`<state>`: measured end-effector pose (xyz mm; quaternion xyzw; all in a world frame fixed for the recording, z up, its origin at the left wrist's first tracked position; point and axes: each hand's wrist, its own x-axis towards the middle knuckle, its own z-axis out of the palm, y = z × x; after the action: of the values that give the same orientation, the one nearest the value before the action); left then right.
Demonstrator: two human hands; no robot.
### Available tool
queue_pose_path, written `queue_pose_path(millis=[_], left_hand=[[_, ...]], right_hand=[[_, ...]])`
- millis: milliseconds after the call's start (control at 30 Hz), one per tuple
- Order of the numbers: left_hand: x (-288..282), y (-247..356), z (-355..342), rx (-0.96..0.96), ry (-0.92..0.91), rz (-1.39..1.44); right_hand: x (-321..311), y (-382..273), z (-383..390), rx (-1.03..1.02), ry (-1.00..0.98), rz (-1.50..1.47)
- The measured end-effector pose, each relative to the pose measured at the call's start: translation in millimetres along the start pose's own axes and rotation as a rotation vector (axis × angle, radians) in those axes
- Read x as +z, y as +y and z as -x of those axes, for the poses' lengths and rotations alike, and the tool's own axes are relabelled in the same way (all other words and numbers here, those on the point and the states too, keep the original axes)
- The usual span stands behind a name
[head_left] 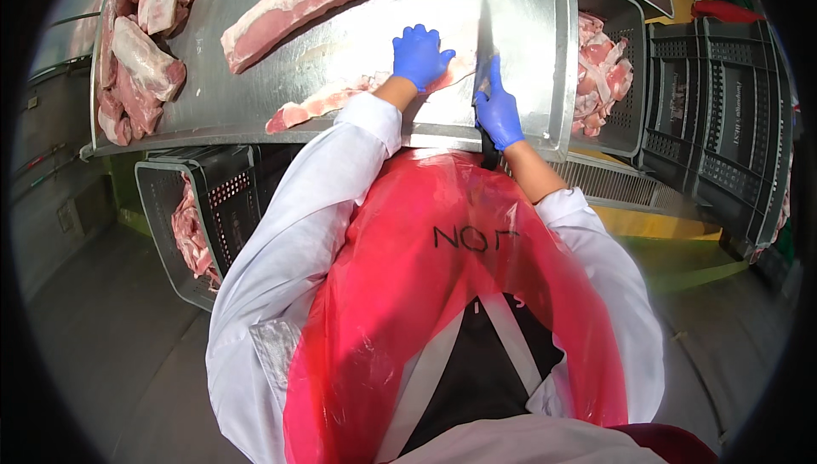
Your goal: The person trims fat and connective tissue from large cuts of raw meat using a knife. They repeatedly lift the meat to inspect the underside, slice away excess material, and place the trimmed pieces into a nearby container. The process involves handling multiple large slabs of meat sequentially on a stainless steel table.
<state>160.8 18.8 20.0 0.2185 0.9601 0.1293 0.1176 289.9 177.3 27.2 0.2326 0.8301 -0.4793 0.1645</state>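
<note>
2 blue-gloved hands working on the metal table (340, 5); left hand (419, 56) spread, pressing down the meat strip (340, 100); right hand (497, 113) wrapped around the knife (485, 39), cutting beside it.

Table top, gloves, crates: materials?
Grey metal table top: likely brushed stainless steel, dull sheen with streaky reflections. Blue gloves on left hand and right hand: thin, matte, probably nitrile. Dark grey perforated crate: looks like moulded plastic, with gridded walls.

Steel worktable (255, 115) is reflecting bright overhead light. Grey floor (111, 336) is lying below; dark slatted crates are standing under its front edge (213, 209) and stacking beyond its right edge (715, 115).
</note>
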Motion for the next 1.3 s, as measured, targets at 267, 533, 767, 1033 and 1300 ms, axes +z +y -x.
queue_pose_path(millis=[267,533,767,1033,1300], left_hand=[[22.7,4.6,40.2,0.025,0.016,0.356],[34.9,23.7,1.6,0.046,0.165,0.359],[23.8,1.6,-79.7,-0.205,0.259,0.365],[-139.7,-3.9,-91.4,0.214,0.576,1.016],[-231.6,-93.0,76.0,0.225,0.576,1.212]], right_hand=[[-2.8,15.8,-63.8,-0.176,0.161,0.252],[-9.6,-4.6,-118.1,-0.186,0.153,0.382],[0.4,5.5,-27.2,-0.126,0.090,0.433],[-21.1,16.2,-17.5,-0.131,0.027,0.223],[-43.9,21.3,8.1,-0.250,0.125,-0.134]])
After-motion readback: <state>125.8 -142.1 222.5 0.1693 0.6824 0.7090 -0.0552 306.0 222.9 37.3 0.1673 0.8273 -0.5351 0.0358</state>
